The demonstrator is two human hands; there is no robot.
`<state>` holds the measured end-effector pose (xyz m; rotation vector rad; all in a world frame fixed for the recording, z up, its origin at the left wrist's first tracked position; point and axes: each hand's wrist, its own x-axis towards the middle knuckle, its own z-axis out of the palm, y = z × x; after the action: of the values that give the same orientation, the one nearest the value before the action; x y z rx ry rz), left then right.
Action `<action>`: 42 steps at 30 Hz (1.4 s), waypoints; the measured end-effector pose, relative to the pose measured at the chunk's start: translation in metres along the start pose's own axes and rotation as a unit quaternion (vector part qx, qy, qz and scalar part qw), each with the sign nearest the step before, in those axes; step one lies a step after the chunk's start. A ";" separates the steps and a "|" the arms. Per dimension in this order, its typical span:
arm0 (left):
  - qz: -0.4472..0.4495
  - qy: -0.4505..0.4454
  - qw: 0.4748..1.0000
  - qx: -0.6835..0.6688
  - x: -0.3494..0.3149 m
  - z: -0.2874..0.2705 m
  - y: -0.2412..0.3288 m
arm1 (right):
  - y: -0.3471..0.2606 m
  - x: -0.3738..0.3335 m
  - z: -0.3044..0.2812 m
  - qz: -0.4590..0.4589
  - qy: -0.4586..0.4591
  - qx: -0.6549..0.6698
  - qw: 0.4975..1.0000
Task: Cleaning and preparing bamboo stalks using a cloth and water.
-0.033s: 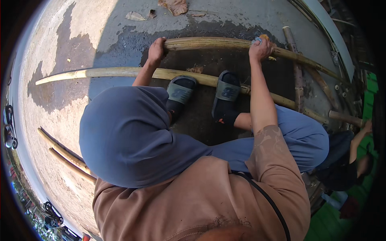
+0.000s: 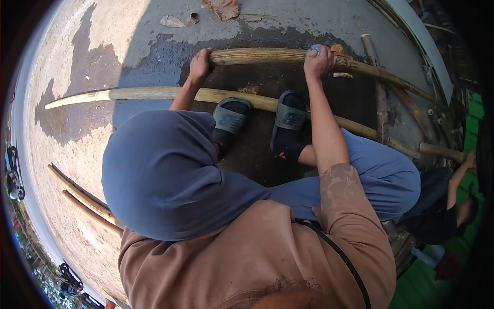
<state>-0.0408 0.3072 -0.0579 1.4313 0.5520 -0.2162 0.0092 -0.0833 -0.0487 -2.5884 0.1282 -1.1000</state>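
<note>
A long yellowish bamboo pole (image 2: 257, 55) runs across the far side, in front of my feet. Its left end is in my left hand (image 2: 199, 66), fingers wrapped round it. My right hand (image 2: 319, 63) closes over the same pole further right, with a crumpled light-blue cloth (image 2: 314, 49) pressed against it. Most of the cloth is hidden by my fingers. Nearer to me, a second bamboo pole (image 2: 139, 92) lies on the ground, passing under my left forearm and by my sandals (image 2: 291, 117).
A bamboo piece (image 2: 371, 54) lies crosswise at the right. Dry leaves (image 2: 222, 9) are scattered on the partly wet ground (image 2: 288, 37). Two more bamboo lengths (image 2: 82, 191) lie at the left. Another person's arm (image 2: 459, 177) shows at the right, beside green slats (image 2: 473, 121).
My right hand has slid left along the pole with the light-blue cloth, uncovering a stretch of the pole to its right. My left hand keeps its place on the pole's end.
</note>
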 end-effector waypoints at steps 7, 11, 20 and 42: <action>0.335 -0.049 0.875 0.345 0.016 -0.017 -0.036 | -0.257 -0.095 -0.001 -0.075 -0.159 0.289 0.941; -0.029 -0.022 0.999 0.020 0.000 0.002 -0.014 | -0.162 -0.069 -0.001 -0.070 -0.142 0.133 0.978; -0.087 -0.061 0.993 -0.045 -0.006 -0.002 -0.004 | -0.007 0.011 -0.010 0.125 -0.126 -0.146 0.973; -0.090 -0.043 0.995 -0.015 -0.016 0.011 -0.003 | -0.012 -0.010 -0.005 0.109 -0.142 -0.095 0.979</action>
<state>-0.0530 0.2931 -0.0526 1.3369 0.6101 -0.4093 -0.0022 -0.0715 -0.0487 -2.7847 0.4579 -0.6623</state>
